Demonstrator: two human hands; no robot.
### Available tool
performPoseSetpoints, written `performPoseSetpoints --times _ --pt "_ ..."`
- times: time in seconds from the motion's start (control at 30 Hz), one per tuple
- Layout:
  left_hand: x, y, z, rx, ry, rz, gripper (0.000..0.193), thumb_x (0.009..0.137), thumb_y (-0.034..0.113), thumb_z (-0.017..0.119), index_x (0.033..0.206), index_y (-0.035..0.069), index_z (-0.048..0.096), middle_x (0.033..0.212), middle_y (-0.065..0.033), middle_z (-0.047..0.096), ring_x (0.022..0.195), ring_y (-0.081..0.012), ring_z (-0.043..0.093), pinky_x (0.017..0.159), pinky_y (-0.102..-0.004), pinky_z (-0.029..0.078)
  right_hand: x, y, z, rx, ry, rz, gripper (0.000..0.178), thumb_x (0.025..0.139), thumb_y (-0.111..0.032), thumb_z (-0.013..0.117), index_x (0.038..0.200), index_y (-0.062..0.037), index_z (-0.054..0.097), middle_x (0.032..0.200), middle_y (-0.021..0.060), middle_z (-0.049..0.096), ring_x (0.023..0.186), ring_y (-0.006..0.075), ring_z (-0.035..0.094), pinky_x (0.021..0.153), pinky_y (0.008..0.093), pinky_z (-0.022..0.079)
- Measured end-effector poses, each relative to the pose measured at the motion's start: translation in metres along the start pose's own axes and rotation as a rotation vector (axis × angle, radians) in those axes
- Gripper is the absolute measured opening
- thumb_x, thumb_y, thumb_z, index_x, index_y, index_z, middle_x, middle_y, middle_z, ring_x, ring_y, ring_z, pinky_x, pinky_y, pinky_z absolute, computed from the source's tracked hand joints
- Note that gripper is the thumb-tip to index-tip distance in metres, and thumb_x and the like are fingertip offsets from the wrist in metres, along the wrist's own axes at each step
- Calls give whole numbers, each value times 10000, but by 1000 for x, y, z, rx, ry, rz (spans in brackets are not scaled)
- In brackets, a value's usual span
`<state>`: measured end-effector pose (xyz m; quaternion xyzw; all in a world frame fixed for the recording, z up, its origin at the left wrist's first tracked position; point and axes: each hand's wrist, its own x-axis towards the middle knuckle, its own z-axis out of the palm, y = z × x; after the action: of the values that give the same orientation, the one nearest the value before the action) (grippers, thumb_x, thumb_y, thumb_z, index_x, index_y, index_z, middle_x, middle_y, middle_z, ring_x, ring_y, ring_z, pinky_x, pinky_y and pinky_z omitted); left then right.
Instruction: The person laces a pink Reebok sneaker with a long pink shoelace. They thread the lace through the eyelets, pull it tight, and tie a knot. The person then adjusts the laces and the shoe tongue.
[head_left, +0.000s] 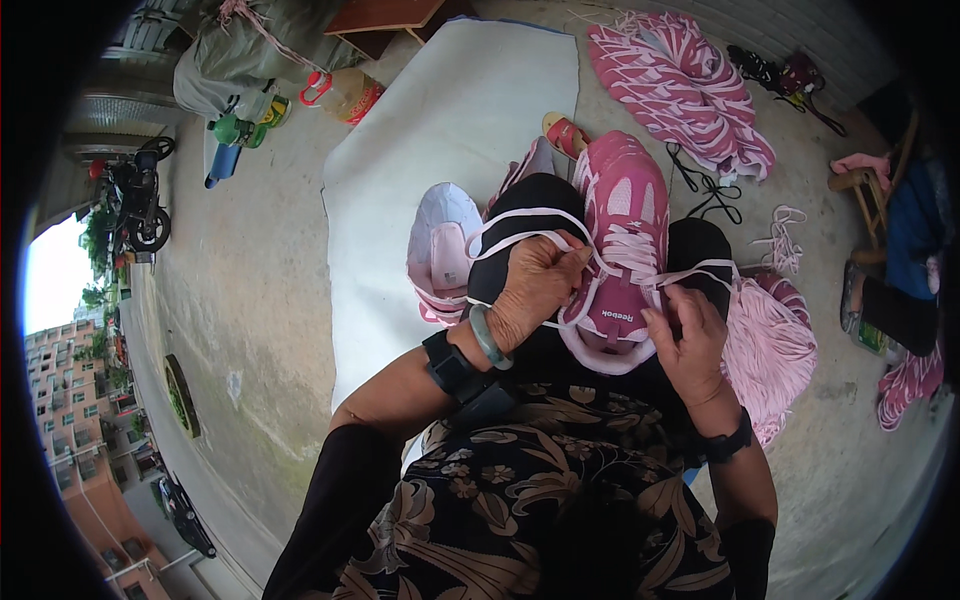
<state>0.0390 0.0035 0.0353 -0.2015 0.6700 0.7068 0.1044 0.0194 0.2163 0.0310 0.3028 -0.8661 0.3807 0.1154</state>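
Observation:
A pink sneaker [625, 195] rests across my lap, toe pointing away, with a pale pink lace [632, 245] threaded through its upper eyelets. My left hand [545, 285] is closed at the shoe's left side, pinching a lace strand between thumb and fingers; part of that strand loops over my dark-clad left knee [530, 200]. At the right side of the collar, my right hand [690, 340] has its thumb and forefinger close to the other lace end [700, 270], which trails over my right knee. Whether those fingers grip it is hard to see.
A second pink shoe [447, 255] stands left, on a white sheet [390, 190]. Right lie a bundle of pink laces [765, 345] and black laces [710, 195]. Beyond are stacked pink shoe uppers [680, 90] and a bottle [350, 95]. Another person's foot [853, 297] is far right.

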Motion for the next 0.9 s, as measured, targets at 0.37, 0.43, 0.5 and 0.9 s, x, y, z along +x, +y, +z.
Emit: performPoseSetpoints --times 0.37,0.43,0.5,0.9 --pt "4 -19 0 421 101 467 102 838 78 591 779 -4 601 596 -67 579 531 -129 542 507 -263 438 -1 16 7 77 -26 -9 160 744 19 589 898 9 549 727 139 573 610 298 572 544 348 465" --pt "4 -19 -1 580 104 527 94 809 79 606 772 -8 605 609 -131 582 564 -226 583 529 -296 456 -1 15 7 74 -32 -7 153 744 14 595 890 4 548 735 137 575 608 293 573 545 343 466" --pt "6 -20 -1 693 111 579 98 787 84 619 762 -10 607 620 -176 580 595 -301 598 538 -320 466 -1 10 6 67 -66 48 167 741 4 610 896 -8 549 739 129 574 614 284 570 545 336 462" --pt "-25 14 -13 842 34 816 354 662 207 701 912 12 544 763 -128 553 690 -299 582 618 -360 481 35 -36 26 -97 -115 -100 93 689 -89 620 781 -93 603 737 46 527 679 256 547 631 364 409"
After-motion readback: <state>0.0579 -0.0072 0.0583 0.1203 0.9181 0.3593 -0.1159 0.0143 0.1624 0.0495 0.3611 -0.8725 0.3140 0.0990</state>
